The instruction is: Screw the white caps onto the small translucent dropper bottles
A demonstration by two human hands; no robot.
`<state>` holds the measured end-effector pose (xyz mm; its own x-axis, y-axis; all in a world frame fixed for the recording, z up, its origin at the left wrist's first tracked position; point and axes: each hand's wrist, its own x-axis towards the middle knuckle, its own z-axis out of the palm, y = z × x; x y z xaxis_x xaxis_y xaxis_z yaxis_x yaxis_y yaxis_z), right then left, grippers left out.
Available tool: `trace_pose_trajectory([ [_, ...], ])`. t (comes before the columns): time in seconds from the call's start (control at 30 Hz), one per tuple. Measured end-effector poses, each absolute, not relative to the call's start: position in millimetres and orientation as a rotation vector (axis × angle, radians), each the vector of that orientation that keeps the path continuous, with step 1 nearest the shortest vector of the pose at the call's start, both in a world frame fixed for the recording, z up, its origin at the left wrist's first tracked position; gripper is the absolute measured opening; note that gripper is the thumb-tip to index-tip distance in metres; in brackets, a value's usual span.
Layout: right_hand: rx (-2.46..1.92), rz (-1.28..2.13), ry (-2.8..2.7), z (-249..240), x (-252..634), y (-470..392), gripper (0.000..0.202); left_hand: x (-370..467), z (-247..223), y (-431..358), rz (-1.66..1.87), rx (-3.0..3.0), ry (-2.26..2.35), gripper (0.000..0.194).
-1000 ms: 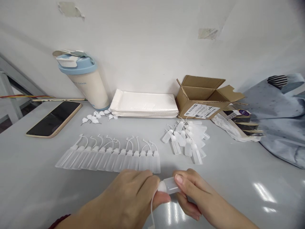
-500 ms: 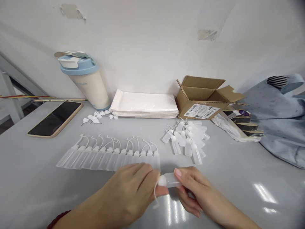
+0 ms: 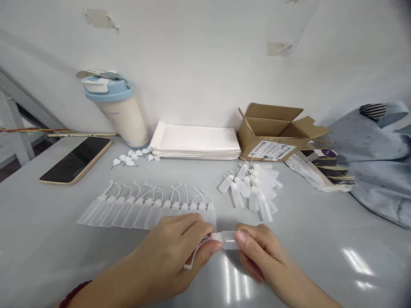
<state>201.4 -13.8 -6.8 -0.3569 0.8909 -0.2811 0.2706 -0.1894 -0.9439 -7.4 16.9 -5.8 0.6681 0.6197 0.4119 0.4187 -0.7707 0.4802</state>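
Between my two hands lies a small translucent plastic bottle, held sideways just above the grey table. My left hand pinches its white cap between thumb and fingers; a thin white strap hangs from the cap across the thumb. The bottle's body is gripped by my right hand, which covers its base. Behind my left hand runs a row of similar bottles, their looped straps pointing away from me; my fingers hide part of its right end. A loose pile of such bottles lies beyond my right hand.
Small white pointed pieces lie near a tumbler and a phone on the left. A stack of white packets rests against the wall. An open cardboard box and blue-grey fabric are on the right.
My left hand has turned around the cap, its thumb now higher and on the near side. The strap has swung leftward over the thumb. The right hand keeps hold of the bottle.
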Motion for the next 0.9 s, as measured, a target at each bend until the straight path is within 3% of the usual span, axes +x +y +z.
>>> trace_pose_trajectory([
  [0.17,-1.338,1.554,-1.629,-6.4,202.8,-15.2,0.057,-9.2,-4.9,12.1,0.671,2.459,0.814,0.027],
  [0.3,-1.346,1.594,-1.607,-6.9,203.5,-16.5,0.058,-7.1,-7.3,9.2,0.765,2.484,0.81,0.031],
  [0.7,-1.194,1.899,-1.328,-15.8,207.0,-15.1,0.066,-4.5,-5.6,7.9,0.884,2.758,0.73,0.019],
  [0.9,-1.283,1.596,-1.473,-9.9,205.3,-15.3,0.057,-3.6,-10.7,13.4,0.932,2.642,0.785,0.012],
])
